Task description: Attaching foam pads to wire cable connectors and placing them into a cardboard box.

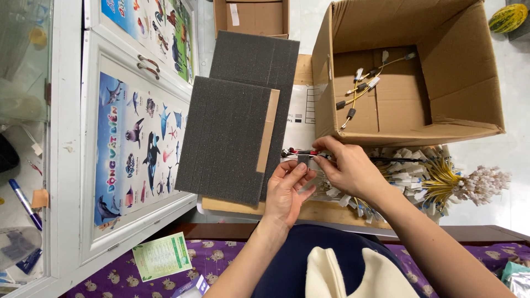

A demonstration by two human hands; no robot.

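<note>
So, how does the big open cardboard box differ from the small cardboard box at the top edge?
The big open cardboard box lies tipped with its opening toward the camera, while the small cardboard box is cut off by the frame edge. The big one holds yellow wire harnesses; in the small one I cannot see any contents. The big one is near the hands; the small one lies beyond the grey foam sheets. Both are brown.

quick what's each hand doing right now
Left hand: shut on the small grey piece wrapped on the thin wire.
Right hand: shut on the same wire, fingertips pinching it.
</note>
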